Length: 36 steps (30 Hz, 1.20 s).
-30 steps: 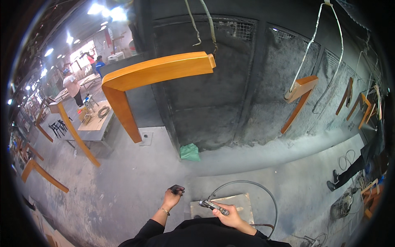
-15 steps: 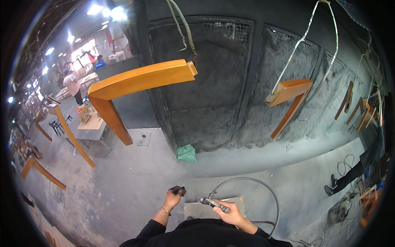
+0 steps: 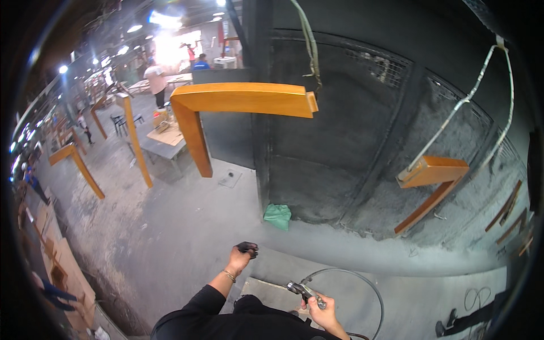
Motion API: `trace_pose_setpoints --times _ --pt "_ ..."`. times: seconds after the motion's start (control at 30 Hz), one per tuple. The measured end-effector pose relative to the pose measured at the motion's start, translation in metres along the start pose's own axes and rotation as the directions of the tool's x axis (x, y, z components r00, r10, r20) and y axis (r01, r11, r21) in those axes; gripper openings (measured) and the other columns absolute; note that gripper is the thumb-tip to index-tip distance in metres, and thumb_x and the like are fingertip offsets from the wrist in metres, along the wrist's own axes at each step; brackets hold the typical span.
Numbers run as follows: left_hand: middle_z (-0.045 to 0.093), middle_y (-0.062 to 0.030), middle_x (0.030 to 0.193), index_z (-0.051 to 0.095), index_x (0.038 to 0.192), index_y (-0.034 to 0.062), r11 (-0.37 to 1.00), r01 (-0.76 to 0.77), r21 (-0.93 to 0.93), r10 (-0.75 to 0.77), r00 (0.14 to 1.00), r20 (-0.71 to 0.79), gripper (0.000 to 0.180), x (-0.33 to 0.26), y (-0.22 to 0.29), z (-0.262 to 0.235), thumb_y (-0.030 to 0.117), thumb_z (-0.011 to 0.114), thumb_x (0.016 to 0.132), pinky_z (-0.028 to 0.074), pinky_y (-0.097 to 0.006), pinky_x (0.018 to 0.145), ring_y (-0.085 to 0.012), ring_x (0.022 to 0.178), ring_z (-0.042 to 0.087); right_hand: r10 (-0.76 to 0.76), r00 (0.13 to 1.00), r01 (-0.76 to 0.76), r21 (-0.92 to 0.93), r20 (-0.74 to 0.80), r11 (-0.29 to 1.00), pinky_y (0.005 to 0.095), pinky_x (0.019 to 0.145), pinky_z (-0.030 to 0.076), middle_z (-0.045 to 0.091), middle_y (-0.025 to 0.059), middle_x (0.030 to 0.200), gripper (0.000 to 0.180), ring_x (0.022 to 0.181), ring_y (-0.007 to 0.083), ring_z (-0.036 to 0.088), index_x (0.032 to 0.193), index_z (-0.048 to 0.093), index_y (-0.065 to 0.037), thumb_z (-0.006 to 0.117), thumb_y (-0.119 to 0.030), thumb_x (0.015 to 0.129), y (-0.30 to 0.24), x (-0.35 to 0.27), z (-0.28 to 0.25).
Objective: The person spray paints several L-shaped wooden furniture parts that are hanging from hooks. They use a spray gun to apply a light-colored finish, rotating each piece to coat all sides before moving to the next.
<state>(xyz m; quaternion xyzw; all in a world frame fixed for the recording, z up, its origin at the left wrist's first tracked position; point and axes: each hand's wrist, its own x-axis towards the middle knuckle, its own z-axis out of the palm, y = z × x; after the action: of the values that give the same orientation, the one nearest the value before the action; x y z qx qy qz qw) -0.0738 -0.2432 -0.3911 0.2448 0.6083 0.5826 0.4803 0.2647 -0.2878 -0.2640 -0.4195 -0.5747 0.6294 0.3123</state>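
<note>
My right hand grips a metal spray gun, its nozzle tilted up and to the left. A dark hose loops from the gun round its right side. My left hand is raised in front of me with its fingers curled; they look black, and whatever they may hold is hidden. Beyond my hands hangs an orange-brown, L-shaped wooden piece, touched by neither hand. A similar bent wooden piece hangs at the right from a pale wire hook.
Dark booth panels rise ahead, with a green bag at their foot. More bent wooden pieces hang at the left, before a grey table. Another person's legs show at lower right. Other people stand far left.
The view has swung left, so the hanging pieces appear farther right. The spray gun stays in my right hand, and my left hand stays curled.
</note>
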Motion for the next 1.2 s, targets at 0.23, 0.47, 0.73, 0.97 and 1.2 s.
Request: trace_pose_setpoints --times 0.23,0.47,0.73,0.97,1.2 --pt "0.069 -0.0165 0.103 0.064 0.111 -0.0057 0.968 0.131 -0.213 -0.137 0.990 -0.017 0.023 -0.023 -0.015 0.026 -0.004 0.044 0.100 0.063 -0.039 0.075 -0.0276 0.087 0.072 0.044 0.993 -0.043 -0.005 0.113 0.999 0.0196 0.049 0.037 0.065 0.0008 0.076 0.051 0.055 0.0019 0.047 0.102 0.069 0.002 0.052 -0.045 0.103 -0.011 0.005 -0.017" --pt "0.054 -0.0058 0.065 0.066 0.096 -0.0013 0.970 0.235 -0.061 -0.237 0.971 -0.026 0.034 -0.043 0.009 0.047 0.027 0.050 0.105 0.045 -0.031 0.042 -0.0164 0.047 0.054 -0.008 0.979 0.016 -0.042 0.204 0.999 0.0191 0.050 0.040 0.066 0.0029 0.078 0.056 0.057 0.0030 0.049 0.108 0.068 0.004 0.054 -0.050 0.100 -0.009 0.007 -0.033" --pt "0.041 0.0006 0.049 0.058 0.071 0.0053 0.953 0.292 0.075 -0.283 0.952 -0.117 0.054 -0.066 0.021 0.063 0.052 0.057 0.098 0.025 -0.029 0.037 -0.0102 0.037 0.033 0.008 0.980 -0.009 0.006 0.199 1.000 0.0183 0.051 0.039 0.066 0.0026 0.078 0.058 0.057 0.0030 0.050 0.115 0.066 0.004 0.057 -0.051 0.099 0.001 0.000 -0.049" --pt "0.039 0.0027 0.048 0.063 0.073 0.0037 0.950 0.292 0.111 -0.282 0.954 -0.097 0.054 -0.072 0.008 0.069 0.051 0.057 0.098 0.025 -0.031 0.038 -0.0097 0.037 0.032 0.007 0.967 -0.003 -0.016 0.256 1.000 0.0188 0.049 0.038 0.065 0.0017 0.077 0.056 0.056 0.0023 0.049 0.112 0.067 0.004 0.056 -0.050 0.099 0.021 0.000 -0.067" --pt "0.041 0.0041 0.052 0.066 0.080 0.0037 0.971 0.222 0.082 -0.218 0.974 -0.060 0.047 -0.063 -0.002 0.072 0.044 0.055 0.101 0.026 -0.030 0.040 -0.0092 0.040 0.034 -0.024 0.961 0.022 0.009 0.275 1.000 0.0192 0.048 0.036 0.065 0.0015 0.077 0.057 0.053 0.0014 0.046 0.110 0.067 0.004 0.056 -0.051 0.099 0.016 0.001 -0.062"
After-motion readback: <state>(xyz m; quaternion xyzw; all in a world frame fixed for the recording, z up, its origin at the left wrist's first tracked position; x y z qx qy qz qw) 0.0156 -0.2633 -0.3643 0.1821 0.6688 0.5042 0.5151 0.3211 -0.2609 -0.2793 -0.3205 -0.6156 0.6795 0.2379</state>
